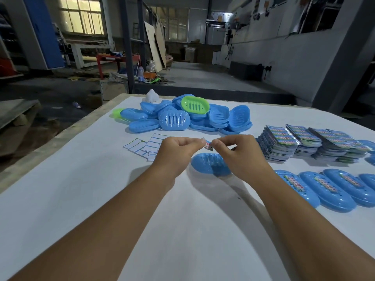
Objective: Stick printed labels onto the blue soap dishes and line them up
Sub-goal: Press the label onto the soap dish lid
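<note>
A small printed label (208, 146) is pinched between the fingertips of my left hand (178, 153) and my right hand (237, 153), held a little above the table. Directly below them a blue soap dish (205, 162) lies on the white table, partly hidden by my right hand. To the right, a row of labelled blue soap dishes (328, 189) lies side by side near the table's right edge. Stacks of printed label sheets (304, 142) sit behind that row.
A heap of blue soap dishes (178, 118) with a green one (194, 105) on top lies at the back of the white table (101, 199). Used white backing sheets (145, 147) lie left of my hands. The table's left edge drops to the workshop floor.
</note>
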The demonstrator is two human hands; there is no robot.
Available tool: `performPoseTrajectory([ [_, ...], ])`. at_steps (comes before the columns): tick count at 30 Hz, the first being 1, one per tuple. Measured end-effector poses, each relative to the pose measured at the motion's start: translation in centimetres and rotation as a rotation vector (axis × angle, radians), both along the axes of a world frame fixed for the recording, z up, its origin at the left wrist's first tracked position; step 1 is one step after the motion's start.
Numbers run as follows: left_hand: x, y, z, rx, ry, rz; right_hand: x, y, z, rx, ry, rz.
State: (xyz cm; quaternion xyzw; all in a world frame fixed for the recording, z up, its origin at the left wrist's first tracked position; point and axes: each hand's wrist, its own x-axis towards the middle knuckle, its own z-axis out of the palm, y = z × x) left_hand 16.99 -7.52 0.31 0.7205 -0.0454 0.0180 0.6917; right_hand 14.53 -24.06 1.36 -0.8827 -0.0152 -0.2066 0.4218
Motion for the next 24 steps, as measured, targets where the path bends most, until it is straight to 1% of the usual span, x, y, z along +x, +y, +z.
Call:
performPoseTrajectory([
  [4,0.1,-0.4,0.1,-0.028,0.078,-0.022,0.0,-0.7,0.1,0.106,0.097,-0.006],
  [8,0.5,-0.7,0.2,-0.107,0.159,-0.032,0.2,-0.9,0.6,0.241,0.171,-0.027],
  [12,0.7,-1.5,0.3,-0.145,0.198,-0.04,0.0,-0.9,0.9,0.287,0.165,0.013],
  [14,0.6,-1.8,0.5,-0.117,0.204,-0.038,0.0,-1.0,0.8,0.307,0.154,-0.003],
  [16,0.7,-1.9,0.5,-0.033,0.187,-0.004,0.2,-1.3,0.7,0.328,0.168,-0.054],
  [18,0.9,-1.9,0.2,0.13,0.097,0.047,0.5,-1.8,0.5,0.344,0.2,-0.102],
  [21,1.0,-1.9,-0.5,0.382,-0.078,0.114,0.8,-2.1,0.2,0.252,0.257,-0.133],
  [24,1.0,-1.9,-0.9,0.548,-0.135,0.173,0.9,-2.2,-0.1,0.126,0.299,-0.145],
])
